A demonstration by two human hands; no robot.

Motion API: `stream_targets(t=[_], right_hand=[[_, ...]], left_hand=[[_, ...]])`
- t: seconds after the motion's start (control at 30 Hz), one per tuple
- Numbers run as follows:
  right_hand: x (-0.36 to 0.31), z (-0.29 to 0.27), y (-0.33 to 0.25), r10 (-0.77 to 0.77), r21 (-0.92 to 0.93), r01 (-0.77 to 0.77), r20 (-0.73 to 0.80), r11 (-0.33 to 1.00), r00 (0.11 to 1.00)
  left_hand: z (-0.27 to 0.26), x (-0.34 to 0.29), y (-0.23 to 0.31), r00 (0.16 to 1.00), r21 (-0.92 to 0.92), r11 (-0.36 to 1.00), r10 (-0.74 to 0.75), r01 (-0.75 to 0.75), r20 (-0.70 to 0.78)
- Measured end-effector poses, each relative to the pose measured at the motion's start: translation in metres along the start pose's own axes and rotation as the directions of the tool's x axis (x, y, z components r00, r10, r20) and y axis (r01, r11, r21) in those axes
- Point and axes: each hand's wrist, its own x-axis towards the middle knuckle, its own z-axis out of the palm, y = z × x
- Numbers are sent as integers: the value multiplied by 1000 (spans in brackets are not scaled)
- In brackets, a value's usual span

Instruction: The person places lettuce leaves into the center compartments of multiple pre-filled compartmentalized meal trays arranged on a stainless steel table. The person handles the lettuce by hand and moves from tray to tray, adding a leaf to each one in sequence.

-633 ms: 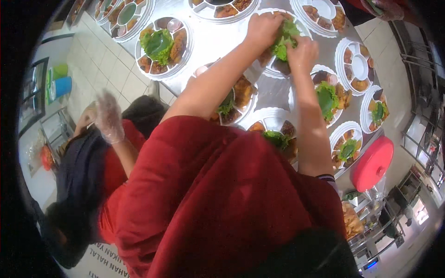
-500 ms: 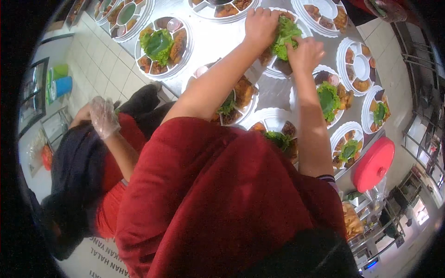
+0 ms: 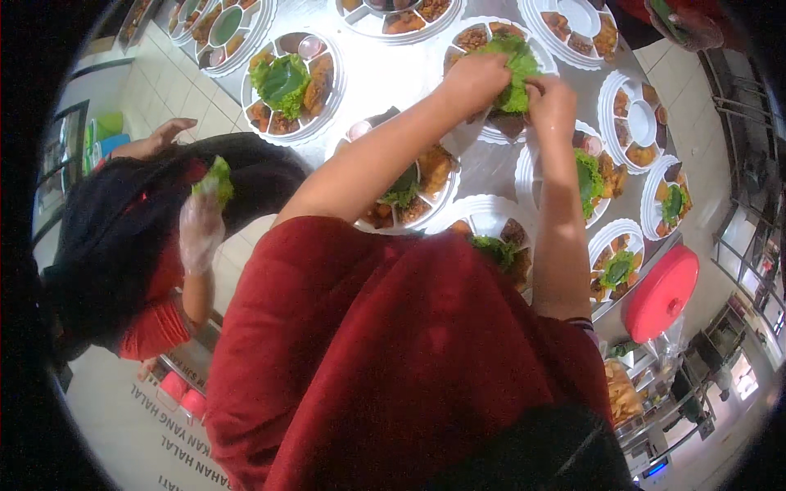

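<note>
Green lettuce leaves [image 3: 516, 69] lie over the middle of a round white compartment plate [image 3: 544, 59] at the far side of the table. My left hand [image 3: 483, 80] grips the left edge of the leaves with curled fingers. From the right, my right hand [image 3: 553, 105] pinches their near right edge. Small portions of brown and orange food fill the plate's outer compartments. What sits under the leaves is hidden. Below my right wrist stands another plate [image 3: 532, 182] with lettuce and food, partly covered by my forearm.
More filled plates [image 3: 336, 86] crowd the metal table [image 3: 377, 82]. At left, a co-worker's gloved hand [image 3: 201, 233] holds a lettuce leaf [image 3: 215, 180]. Another person's gloved hand [image 3: 700, 34] shows at the top right. A red round lid [image 3: 661, 293] stands by the table's right edge.
My hands have shifted slightly toward me and to the right, staying on the lettuce. The co-worker at left has turned, and a lettuce leaf now shows in the gloved hand.
</note>
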Motion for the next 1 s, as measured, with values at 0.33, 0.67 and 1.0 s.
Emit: stream_targets(t=[0.33,0.67,1.0], right_hand=[[-4,-8,-32,-54,-377,27,-60,926,997],[9,29,-15,-194,-88,198,48,976,980],[16,36,-8,-238,-63,250,156,966,959]], left_hand=[[7,8,1,994,294,953,-91,68,64],[30,13,20,913,-3,914,-406,406,-41],[46,8,9,997,174,982,-79,77,5]])
